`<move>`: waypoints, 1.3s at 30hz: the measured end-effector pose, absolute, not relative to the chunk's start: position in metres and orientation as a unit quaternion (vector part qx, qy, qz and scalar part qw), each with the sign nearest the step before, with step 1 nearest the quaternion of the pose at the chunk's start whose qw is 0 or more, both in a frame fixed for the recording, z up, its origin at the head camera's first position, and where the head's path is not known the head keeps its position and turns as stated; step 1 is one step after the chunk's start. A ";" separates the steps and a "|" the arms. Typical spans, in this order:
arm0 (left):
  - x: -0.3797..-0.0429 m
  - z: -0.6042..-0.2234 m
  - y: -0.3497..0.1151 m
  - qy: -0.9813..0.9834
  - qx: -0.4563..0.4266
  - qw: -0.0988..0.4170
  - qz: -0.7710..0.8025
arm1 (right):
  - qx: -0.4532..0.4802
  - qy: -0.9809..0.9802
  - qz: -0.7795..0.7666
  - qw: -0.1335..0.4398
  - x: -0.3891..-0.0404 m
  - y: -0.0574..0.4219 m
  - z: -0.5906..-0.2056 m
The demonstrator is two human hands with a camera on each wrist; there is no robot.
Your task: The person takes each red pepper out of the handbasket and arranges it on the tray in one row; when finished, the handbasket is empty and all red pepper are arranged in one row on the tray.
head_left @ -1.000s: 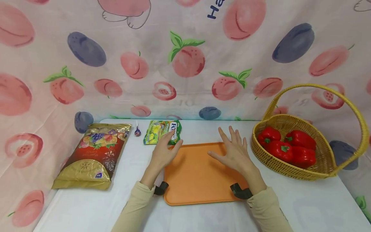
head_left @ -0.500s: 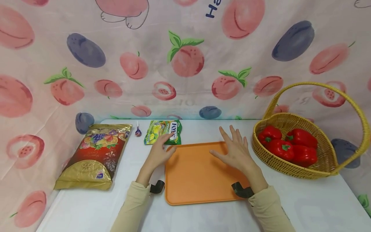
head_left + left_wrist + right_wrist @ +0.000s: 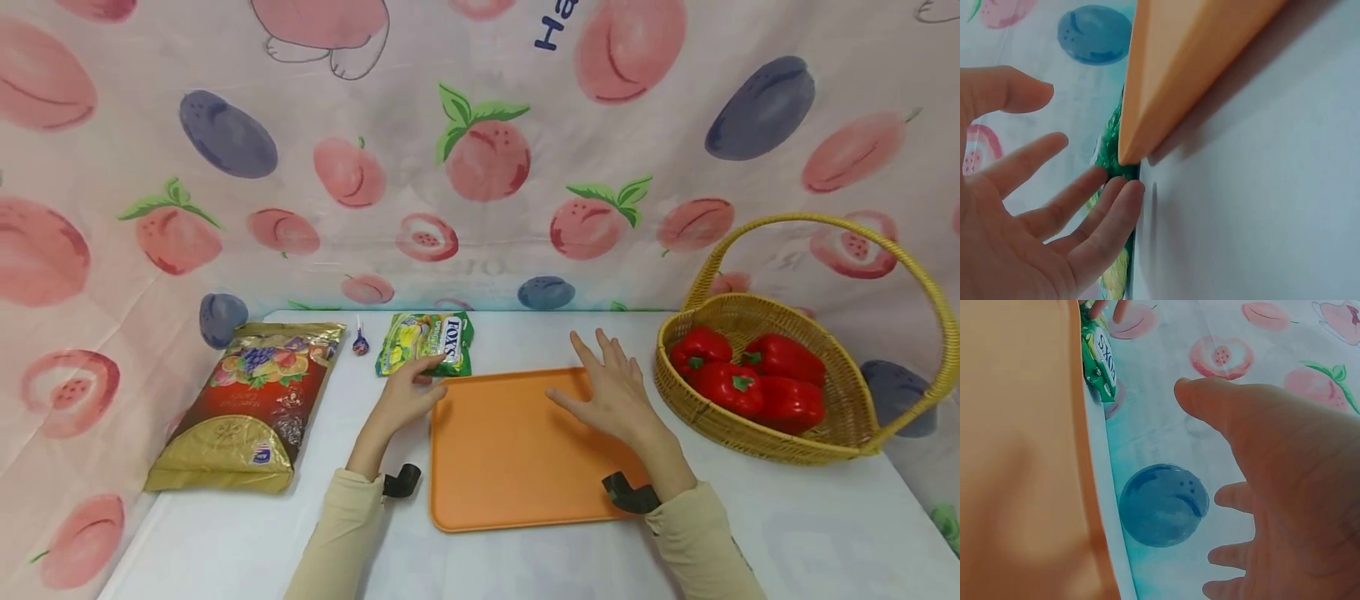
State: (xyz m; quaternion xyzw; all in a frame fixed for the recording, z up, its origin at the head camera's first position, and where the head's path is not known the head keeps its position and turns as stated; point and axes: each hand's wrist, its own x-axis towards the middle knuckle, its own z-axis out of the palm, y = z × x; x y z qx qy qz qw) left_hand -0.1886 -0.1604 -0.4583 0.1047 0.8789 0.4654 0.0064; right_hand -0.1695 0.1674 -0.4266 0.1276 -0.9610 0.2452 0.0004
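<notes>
My left hand (image 3: 401, 402) hovers by the left edge of the orange tray (image 3: 525, 467), just in front of the green candy bag (image 3: 408, 337) marked FOX'S. Its fingers are spread and loosely bent, with nothing between them, as the left wrist view also shows. Above the tray's right side is my right hand (image 3: 618, 400), fingers spread and holding nothing. Shadows fall on the tray in the right wrist view. A small wrapped lollipop (image 3: 360, 343) lies left of the green bag, its stick pointing to the back.
A large red and gold candy bag (image 3: 247, 408) lies at the left. On the right stands a yellow wicker basket (image 3: 847, 400) with a tall handle, holding several red bell peppers (image 3: 723, 387). A fruit-patterned cloth (image 3: 495, 242) hangs behind the white table (image 3: 517, 567).
My left hand has drifted left and slightly toward me, away from the tray, uncovering more of the green bag. The right hand has hardly moved.
</notes>
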 end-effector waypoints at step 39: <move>-0.193 -0.480 -0.182 0.852 0.134 0.085 0.498 | 0.115 -0.946 0.301 0.035 -0.172 0.196 -0.402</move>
